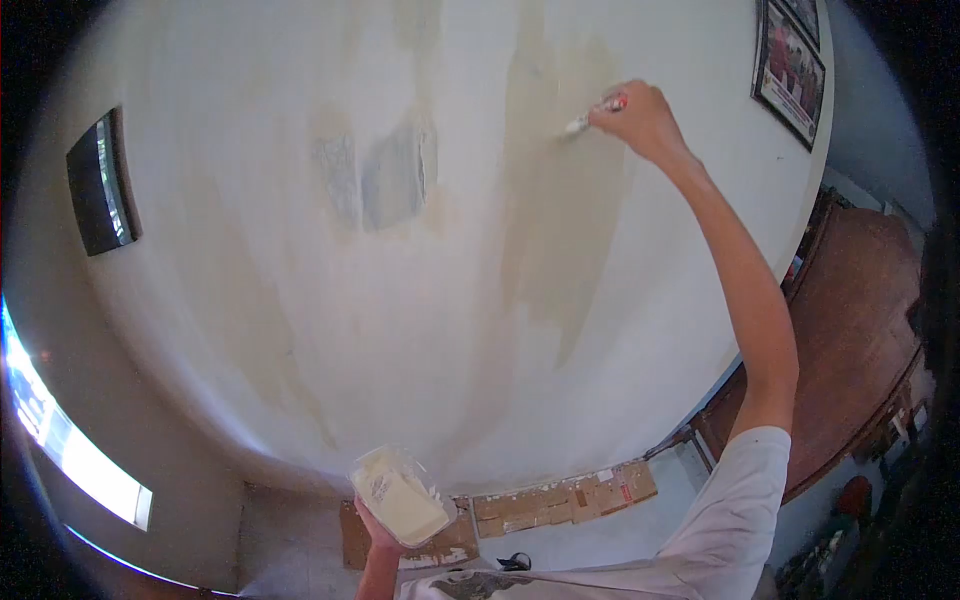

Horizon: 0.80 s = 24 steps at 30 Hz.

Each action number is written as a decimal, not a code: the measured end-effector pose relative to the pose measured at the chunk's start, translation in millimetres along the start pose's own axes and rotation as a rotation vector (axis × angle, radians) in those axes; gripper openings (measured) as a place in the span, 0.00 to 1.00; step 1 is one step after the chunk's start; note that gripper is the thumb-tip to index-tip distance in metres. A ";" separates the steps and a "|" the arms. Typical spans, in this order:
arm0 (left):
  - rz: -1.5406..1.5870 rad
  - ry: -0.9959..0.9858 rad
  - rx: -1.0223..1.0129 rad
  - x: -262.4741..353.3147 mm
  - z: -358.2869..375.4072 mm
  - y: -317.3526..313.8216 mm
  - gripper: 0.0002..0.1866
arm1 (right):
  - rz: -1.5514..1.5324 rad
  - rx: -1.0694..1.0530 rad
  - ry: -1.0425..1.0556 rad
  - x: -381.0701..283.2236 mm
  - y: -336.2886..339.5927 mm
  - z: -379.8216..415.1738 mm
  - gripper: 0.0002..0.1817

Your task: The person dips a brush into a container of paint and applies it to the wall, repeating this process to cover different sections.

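My right hand (640, 122) is closed around a paintbrush (577, 126) with a whitish tip and some red near the grip. The brush tip is at a yellowish-beige stained area of the wall (450, 300) and seems to touch it. Low in front of me, my left hand (376, 530) grips a clear plastic tub (440, 520) from its left side. Cream-coloured paint (402, 503) fills part of the tub, and smears mark its inner walls. Left of the brush, grey patches (393, 180) with ragged edges show on the wall.
A dark, screen-like panel (100, 185) hangs at the left, and framed pictures (790, 75) hang at the upper right. Flattened cardboard (560, 508) lies along the wall's foot. Brown wooden furniture (850, 330) stands to the right; a bright window (75, 440) is lower left.
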<state>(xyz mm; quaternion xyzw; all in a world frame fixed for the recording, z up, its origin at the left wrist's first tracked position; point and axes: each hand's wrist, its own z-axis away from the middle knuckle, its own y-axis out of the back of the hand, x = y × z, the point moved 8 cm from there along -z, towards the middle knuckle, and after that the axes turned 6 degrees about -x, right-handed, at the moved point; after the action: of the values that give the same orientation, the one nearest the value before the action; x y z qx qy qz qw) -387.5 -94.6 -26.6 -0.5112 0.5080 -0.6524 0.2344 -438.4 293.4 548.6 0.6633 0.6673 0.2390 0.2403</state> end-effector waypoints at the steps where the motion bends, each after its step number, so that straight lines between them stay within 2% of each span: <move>1: -0.003 -0.013 0.007 0.6 1.5 -5.6 0.38 | 0.009 0.077 0.028 1.8 8.3 -9.9 0.18; 4: 0.000 -0.030 -0.044 5.2 1.2 -13.4 0.38 | 0.086 0.204 -0.073 11.5 33.5 -43.6 0.18; 7: -0.021 -0.055 -0.044 5.3 0.7 -10.8 0.37 | 0.008 0.370 -0.065 4.9 56.0 -52.8 0.18; 10: -0.037 -0.067 -0.024 4.6 2.6 -4.6 0.37 | -0.058 0.368 0.027 87.2 -0.4 -99.6 0.26; 13: -0.011 -0.044 -0.004 2.9 3.9 -1.1 0.37 | -0.110 0.560 0.055 9.0 53.1 -47.6 0.18; 16: 0.007 -0.026 0.017 1.9 4.3 -4.0 0.37 | -0.030 0.457 0.126 -5.1 34.5 -34.6 0.16; 19: -0.032 -0.026 -0.016 2.3 -2.2 6.2 0.37 | -0.012 0.202 0.045 -11.0 12.1 -18.2 0.15; 20: -0.053 -0.026 -0.034 1.9 -3.4 11.8 0.37 | -0.006 0.182 0.077 -15.2 6.3 -10.6 0.14; 22: 0.044 0.016 0.054 -2.3 1.4 6.6 0.37 | 0.008 0.140 0.141 -23.2 -6.2 4.5 0.13; 24: 0.081 0.041 0.087 -4.5 4.6 6.8 0.37 | 0.026 -0.074 0.044 -25.5 -24.1 14.3 0.13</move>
<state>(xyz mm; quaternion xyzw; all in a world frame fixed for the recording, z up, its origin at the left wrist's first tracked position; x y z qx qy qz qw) -383.2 -95.4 -34.9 -0.4661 0.5043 -0.6741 0.2722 -447.7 267.8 522.3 0.6570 0.6545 0.2810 0.2469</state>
